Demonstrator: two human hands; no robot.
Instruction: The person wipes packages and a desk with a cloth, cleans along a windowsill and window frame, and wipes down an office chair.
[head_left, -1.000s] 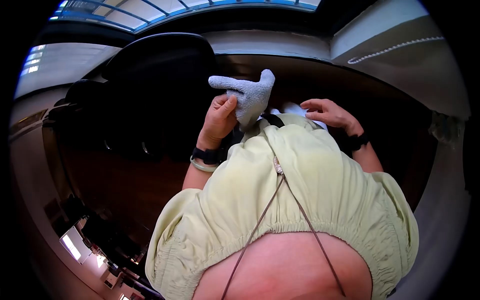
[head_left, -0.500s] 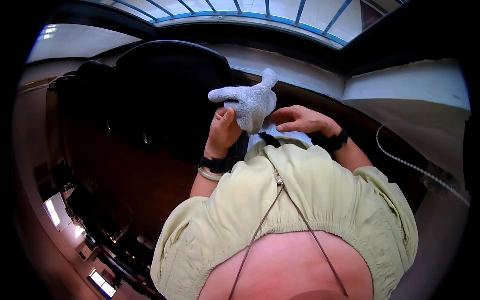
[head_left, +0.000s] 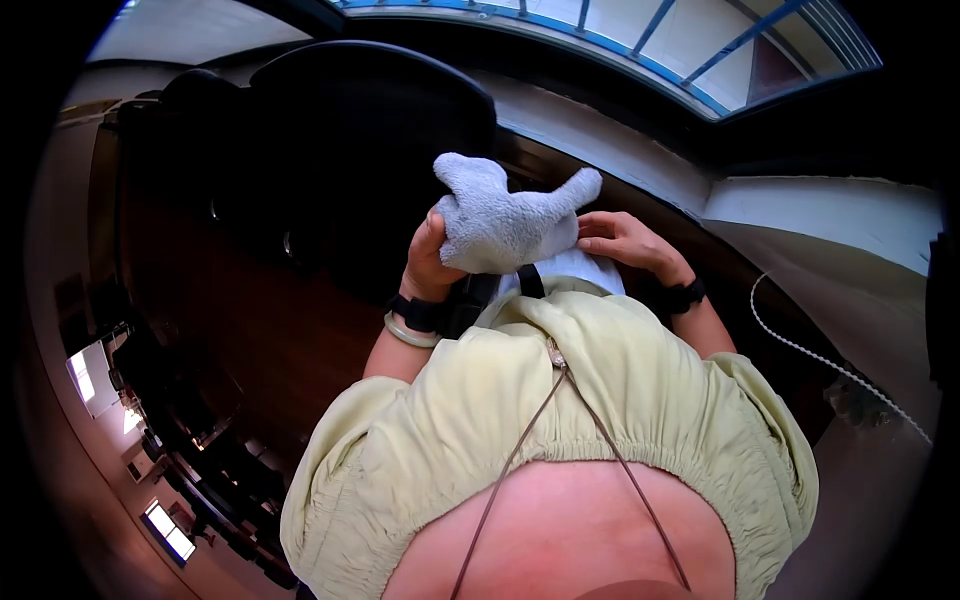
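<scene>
My left hand [head_left: 428,262] is closed on a fuzzy light grey cloth [head_left: 500,225], its thumb pressed against the cloth's left side. Two stubby ends of the cloth stick out, one at the upper left and one at the upper right. My right hand [head_left: 632,243] is just right of the cloth, fingers extended leftward with gaps between them. Its fingertips are close to the cloth's right edge; whether they touch it I cannot tell. Both hands are in front of the pale green top [head_left: 620,380].
A large black chair back [head_left: 370,120] stands at the upper left. Beyond it runs a window with blue bars [head_left: 655,25]. A white bead chain [head_left: 815,355] hangs at the right beside the wall. Lit screens [head_left: 170,530] show at the lower left.
The cloth has turned and spread wider, its right end now reaching further right. My right hand came left and lower toward it. The view has shifted, showing more of the window.
</scene>
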